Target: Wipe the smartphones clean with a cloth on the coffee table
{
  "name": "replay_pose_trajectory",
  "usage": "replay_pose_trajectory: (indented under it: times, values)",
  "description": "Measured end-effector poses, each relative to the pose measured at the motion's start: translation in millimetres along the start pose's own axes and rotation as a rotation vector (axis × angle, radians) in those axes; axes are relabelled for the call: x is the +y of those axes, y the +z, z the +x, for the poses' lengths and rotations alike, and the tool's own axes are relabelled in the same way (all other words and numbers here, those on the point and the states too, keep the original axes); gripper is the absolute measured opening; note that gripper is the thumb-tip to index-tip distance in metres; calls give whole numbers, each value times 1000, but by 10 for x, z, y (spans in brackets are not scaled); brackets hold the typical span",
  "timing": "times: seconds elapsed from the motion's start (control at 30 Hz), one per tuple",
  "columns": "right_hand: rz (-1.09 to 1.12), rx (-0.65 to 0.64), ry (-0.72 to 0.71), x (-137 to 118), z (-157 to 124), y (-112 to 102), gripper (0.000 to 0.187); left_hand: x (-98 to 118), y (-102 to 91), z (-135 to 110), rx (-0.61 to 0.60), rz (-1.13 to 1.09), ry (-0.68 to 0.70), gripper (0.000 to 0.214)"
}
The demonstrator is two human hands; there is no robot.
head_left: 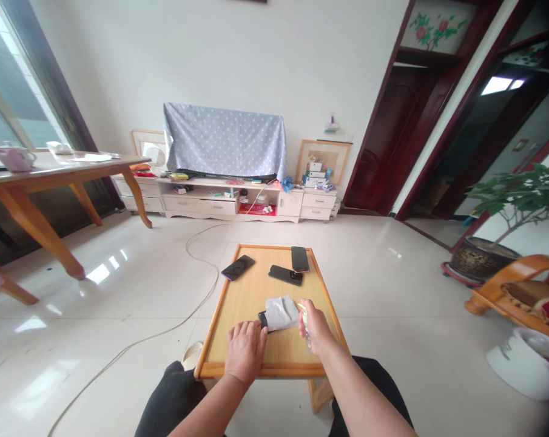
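Note:
My left hand [245,351] lies on the small wooden table [238,297], its fingers on the near end of a black phone [262,318]. A white cloth [281,312] covers most of that phone. My right hand [315,328] is closed round a small clear spray bottle [306,317] with a pale green top, just right of the cloth. Three more dark phones lie at the table's far end: one at the left [238,267], one in the middle [286,275], one at the right [300,258].
A white cable [196,303] trails across the tiled floor left of the table. A low TV cabinet [224,200] with a cloth-covered screen stands at the far wall. A wooden table [51,176] is left, a potted plant [483,255] and wooden chair [520,291] right.

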State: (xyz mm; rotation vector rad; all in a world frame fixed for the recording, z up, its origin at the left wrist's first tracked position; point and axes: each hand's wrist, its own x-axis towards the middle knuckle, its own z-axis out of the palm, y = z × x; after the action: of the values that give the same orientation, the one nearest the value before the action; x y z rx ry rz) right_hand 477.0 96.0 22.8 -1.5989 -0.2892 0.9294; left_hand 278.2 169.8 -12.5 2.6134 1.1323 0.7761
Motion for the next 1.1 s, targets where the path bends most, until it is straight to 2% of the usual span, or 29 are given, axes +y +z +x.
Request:
replay_pose_trajectory:
  times: [1.1]
  values:
    - [54, -80, -30, -8, 48, -3, 53, 10, 26, 2, -10, -7, 9, 28]
